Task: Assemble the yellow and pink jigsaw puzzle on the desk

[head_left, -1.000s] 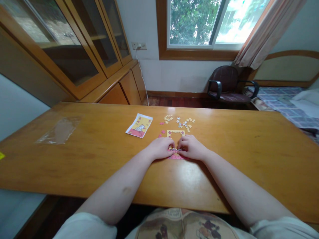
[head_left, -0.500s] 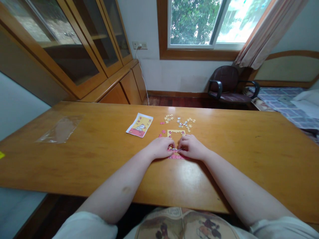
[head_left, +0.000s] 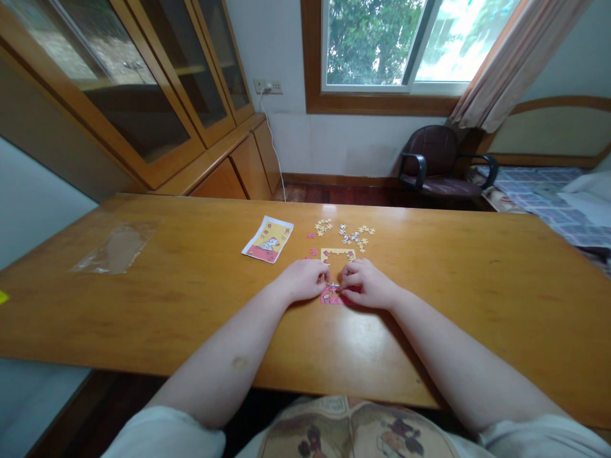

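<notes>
A partly joined jigsaw puzzle lies between my hands, with a yellow top border and a pink lower section. My left hand rests at the puzzle's left side, fingers curled; whatever is under its fingertips is hidden. From the right, my right hand reaches over the lower section, with thumb and fingertips closed on a small puzzle piece at the upper edge of the pink part. This hand covers the puzzle's lower right corner. Left of the yellow border are loose pink pieces.
Loose yellow pieces and white patterned pieces lie beyond the puzzle. A picture card of a white cartoon animal is to the left. Farther left lies a clear plastic bag on the wooden table. An office chair stands behind.
My left hand has drawn back slightly to the left, uncovering more of the pink section. My right hand stays at the puzzle, its fingers shifted slightly.
</notes>
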A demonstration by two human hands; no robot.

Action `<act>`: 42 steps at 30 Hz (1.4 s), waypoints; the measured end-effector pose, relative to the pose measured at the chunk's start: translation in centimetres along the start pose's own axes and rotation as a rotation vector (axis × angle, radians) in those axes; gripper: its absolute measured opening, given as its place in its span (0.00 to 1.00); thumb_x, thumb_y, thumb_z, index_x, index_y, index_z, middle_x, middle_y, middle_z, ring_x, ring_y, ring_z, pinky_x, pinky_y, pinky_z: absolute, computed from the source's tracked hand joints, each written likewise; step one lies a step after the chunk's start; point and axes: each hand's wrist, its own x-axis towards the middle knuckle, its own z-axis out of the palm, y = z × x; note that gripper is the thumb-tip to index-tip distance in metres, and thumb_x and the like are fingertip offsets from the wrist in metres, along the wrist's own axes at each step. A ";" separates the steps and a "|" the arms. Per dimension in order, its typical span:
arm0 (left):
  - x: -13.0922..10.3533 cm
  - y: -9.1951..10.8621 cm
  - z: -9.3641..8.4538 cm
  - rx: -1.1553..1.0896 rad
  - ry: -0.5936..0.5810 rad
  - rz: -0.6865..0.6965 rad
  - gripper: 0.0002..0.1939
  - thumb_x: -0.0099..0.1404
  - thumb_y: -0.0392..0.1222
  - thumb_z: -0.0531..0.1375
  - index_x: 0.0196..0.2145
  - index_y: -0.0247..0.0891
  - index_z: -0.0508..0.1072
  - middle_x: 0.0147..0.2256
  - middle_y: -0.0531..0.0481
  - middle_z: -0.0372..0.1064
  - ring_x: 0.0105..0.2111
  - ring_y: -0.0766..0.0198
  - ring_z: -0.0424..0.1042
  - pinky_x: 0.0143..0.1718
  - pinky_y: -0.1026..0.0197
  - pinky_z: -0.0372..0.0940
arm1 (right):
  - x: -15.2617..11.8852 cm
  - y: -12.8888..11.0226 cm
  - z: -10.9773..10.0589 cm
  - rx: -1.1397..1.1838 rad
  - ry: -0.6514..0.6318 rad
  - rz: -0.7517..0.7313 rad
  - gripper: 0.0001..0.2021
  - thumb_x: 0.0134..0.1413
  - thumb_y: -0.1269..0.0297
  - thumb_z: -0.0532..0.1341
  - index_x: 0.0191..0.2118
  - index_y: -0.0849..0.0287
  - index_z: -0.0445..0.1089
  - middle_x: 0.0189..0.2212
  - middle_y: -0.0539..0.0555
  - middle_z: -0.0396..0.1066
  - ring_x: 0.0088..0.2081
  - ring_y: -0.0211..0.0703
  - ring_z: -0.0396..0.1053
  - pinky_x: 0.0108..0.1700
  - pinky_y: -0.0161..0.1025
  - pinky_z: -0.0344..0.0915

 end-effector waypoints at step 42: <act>-0.2 -0.2 -0.4 0.019 -0.074 0.190 0.16 0.60 0.38 0.55 0.39 0.51 0.81 0.31 0.51 0.71 0.30 0.64 0.69 0.31 0.63 0.60 | -0.1 0.1 0.0 -0.013 -0.054 -0.001 0.08 0.55 0.63 0.62 0.38 0.50 0.78 0.35 0.53 0.71 0.39 0.44 0.66 0.45 0.44 0.58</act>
